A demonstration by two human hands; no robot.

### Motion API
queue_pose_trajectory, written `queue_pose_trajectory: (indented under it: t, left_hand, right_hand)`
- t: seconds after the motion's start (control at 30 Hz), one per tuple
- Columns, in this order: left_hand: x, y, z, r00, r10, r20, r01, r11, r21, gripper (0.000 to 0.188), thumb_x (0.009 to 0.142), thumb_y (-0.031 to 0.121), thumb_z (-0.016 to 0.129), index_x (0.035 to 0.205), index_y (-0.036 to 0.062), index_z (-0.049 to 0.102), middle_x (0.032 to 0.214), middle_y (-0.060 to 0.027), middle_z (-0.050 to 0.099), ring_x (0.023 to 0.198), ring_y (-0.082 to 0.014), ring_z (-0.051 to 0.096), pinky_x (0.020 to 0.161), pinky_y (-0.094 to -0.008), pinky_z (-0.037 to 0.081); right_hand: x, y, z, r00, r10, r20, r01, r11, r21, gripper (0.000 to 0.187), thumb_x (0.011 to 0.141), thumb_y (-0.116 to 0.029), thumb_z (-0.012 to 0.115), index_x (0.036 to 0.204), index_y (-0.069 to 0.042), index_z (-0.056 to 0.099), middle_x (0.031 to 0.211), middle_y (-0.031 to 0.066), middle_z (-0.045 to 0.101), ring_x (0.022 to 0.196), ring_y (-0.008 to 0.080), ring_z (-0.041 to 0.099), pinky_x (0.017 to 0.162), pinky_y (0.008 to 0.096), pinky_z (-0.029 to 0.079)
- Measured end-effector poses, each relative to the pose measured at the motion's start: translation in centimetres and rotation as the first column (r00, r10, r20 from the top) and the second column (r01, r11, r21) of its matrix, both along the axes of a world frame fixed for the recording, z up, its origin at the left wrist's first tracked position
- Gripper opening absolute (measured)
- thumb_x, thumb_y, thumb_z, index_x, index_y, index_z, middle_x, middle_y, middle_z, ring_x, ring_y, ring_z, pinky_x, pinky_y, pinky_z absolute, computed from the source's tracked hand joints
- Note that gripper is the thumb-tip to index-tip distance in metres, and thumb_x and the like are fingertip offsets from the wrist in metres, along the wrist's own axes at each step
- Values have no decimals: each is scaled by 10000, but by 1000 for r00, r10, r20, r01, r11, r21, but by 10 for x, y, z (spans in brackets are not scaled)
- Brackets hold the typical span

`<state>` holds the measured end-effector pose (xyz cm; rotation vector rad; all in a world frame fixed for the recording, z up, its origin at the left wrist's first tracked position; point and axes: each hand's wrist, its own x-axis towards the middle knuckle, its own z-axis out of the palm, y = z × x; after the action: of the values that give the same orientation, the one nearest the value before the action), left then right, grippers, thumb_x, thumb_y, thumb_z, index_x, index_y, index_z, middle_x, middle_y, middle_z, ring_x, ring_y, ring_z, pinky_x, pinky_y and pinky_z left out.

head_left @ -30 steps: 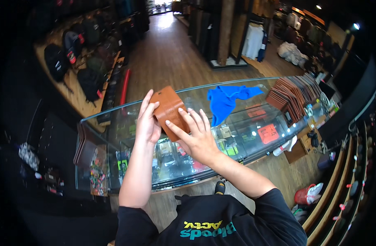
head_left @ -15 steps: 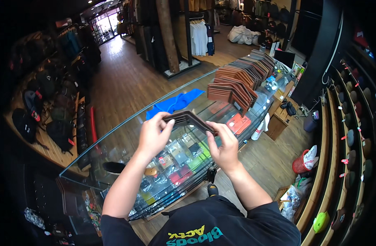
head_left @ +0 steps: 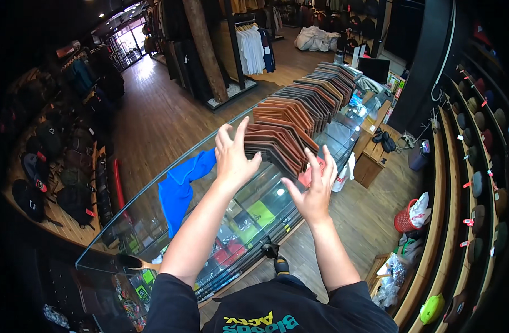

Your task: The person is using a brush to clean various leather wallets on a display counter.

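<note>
A long row of folded leather wallets (head_left: 285,119), each standing partly spread like a tent, runs along the glass display counter (head_left: 335,133). Brown and rust tones fill the near part, with greyer ones farther back. At the near left end of the row my left hand (head_left: 236,158) is open, thumb and fingers apart. My right hand (head_left: 314,194) is open too, its fingers spread at the right end of the nearest wallets. Neither hand grips anything; whether fingertips touch the wallets I cannot tell.
A blue cloth (head_left: 179,183) lies crumpled on the counter's left. Under the glass are small packaged goods. Shelves of caps (head_left: 476,188) line the right, near a red basket (head_left: 405,221). A wooden post (head_left: 205,53) rises beyond the counter.
The dark brown wallet held between both hands has been let go at the near end of the row. Both hands have opened, and the view has shifted.
</note>
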<state>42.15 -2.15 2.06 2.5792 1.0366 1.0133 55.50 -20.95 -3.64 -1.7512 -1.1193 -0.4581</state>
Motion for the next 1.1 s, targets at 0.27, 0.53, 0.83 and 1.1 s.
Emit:
queue_pose_trajectory:
  t: [0.27,0.53,0.83,1.1]
  left_hand:
    - [26,52,-47,925,-250,285,333,894,-298,1100,710,42,845,1715,117,405,1569,-194,457,1483,-365,541,1239,-434,484]
    - [9,70,-31,935,-333,121,354,904,-241,1086,792,89,860,1760,207,382,1776,-276,290,1620,-459,408,1301,-466,419]
    - [-137,-11,15,990,-144,9,141,955,-261,783,949,146,817,1672,166,517,1785,-233,369,1636,-437,404,1291,-516,423]
    - [-362,-121,19,887,437,147,-409,893,-189,537,972,150,820,1492,108,695,1668,-196,529,1470,-390,602,1133,-458,559]
  right_hand:
    - [33,30,-15,958,234,-163,-246,968,-56,1273,774,-393,1028,1772,-140,279,1693,309,353,1535,518,440,1247,615,435]
    - [23,46,5,981,156,-118,-172,974,-144,1037,717,-368,1053,1587,-169,524,1632,285,415,1494,532,444,1224,626,422]
    - [-69,48,34,843,536,51,-537,844,3,592,833,-305,949,1345,-141,703,1577,260,453,1531,508,392,1293,728,228]
    - [-227,83,61,164,985,-49,-912,133,-388,689,893,-294,916,1498,-142,624,1626,276,427,1513,512,422,1235,598,400]
